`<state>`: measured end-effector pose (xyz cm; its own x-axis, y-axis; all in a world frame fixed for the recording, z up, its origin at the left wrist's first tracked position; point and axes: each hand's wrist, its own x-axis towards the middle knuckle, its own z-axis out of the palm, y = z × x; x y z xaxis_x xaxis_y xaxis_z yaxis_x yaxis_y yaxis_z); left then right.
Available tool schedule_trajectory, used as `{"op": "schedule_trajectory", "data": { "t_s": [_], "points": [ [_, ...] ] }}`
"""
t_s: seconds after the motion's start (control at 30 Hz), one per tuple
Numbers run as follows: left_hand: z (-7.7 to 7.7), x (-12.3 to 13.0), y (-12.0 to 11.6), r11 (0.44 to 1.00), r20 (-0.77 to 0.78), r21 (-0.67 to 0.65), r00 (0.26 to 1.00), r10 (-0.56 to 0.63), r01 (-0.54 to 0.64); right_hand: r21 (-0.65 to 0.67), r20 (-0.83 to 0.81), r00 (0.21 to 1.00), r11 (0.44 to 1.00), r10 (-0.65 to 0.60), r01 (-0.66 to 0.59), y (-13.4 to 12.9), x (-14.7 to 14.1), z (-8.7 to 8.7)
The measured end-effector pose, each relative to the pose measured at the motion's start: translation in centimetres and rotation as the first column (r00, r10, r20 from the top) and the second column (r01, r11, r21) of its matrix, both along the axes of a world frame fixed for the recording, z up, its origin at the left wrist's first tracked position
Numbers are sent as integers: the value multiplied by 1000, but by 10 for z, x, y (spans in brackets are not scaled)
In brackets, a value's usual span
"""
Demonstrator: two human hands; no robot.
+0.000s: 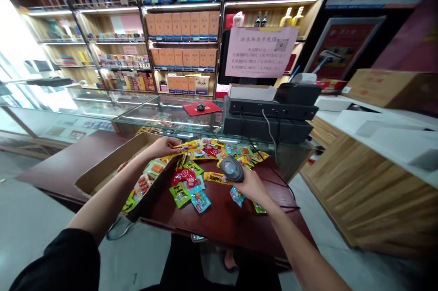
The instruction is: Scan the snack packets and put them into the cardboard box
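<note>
My left hand point(166, 147) is closed on one end of a long yellow snack packet point(190, 146), holding it above the right rim of a cardboard box point(89, 177). Inside that box lie several snack packs, among them a clear one with sausages point(142, 184). In my right hand point(252, 185) is a dark handheld barcode scanner point(232, 168) with a small blue light on its top. Around and below it, small packets are scattered on the dark red table: a red one point(185, 177), a green one point(179, 194) and a blue one point(200, 200).
A glass counter point(137, 111) stands behind the table, with a mouse point(200, 107) on a red pad. To its right are a black machine point(270, 115) and a pink paper sign point(260, 51). A black cable point(285, 184) runs along the table's right side.
</note>
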<state>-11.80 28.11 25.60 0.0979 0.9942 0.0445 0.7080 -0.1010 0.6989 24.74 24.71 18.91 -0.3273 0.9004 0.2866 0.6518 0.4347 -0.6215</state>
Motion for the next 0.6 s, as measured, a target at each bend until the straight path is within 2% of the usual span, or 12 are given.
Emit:
{"op": "schedule_trajectory", "data": {
  "t_s": [0.1, 0.2, 0.3, 0.37, 0.43, 0.5, 0.6],
  "points": [
    [3, -49, -29, 991, -77, 38, 988, 133, -131, 8, 11, 1000, 1000, 23, -23, 5, -6, -8],
    [1, -90, -57, 956, 16, 9, 956, 293, -293, -2, -15, 998, 998, 67, -67, 8, -11, -12],
    [0, -114, -78, 911, 108, 33, 908, 405, -411, -5, -14, 997, 997, 73, -73, 10, -14, -12],
    [-1, -119, -85, 889, 125, 84, 890, 439, -450, -3, 1, 999, 999, 54, -54, 11, -15, -11],
    [-1, -114, -85, 892, 121, 103, 896, 427, -440, 6, 1, 999, 999, 39, -39, 10, -14, -8],
    [-3, -100, -79, 919, 102, 96, 922, 373, -382, 14, -24, 999, 999, 37, -37, 7, -12, -4],
    [-9, -64, -60, 959, 55, 112, 966, 254, -259, -10, -70, 997, 999, 43, -44, -1, -7, 5]
  ]
}}
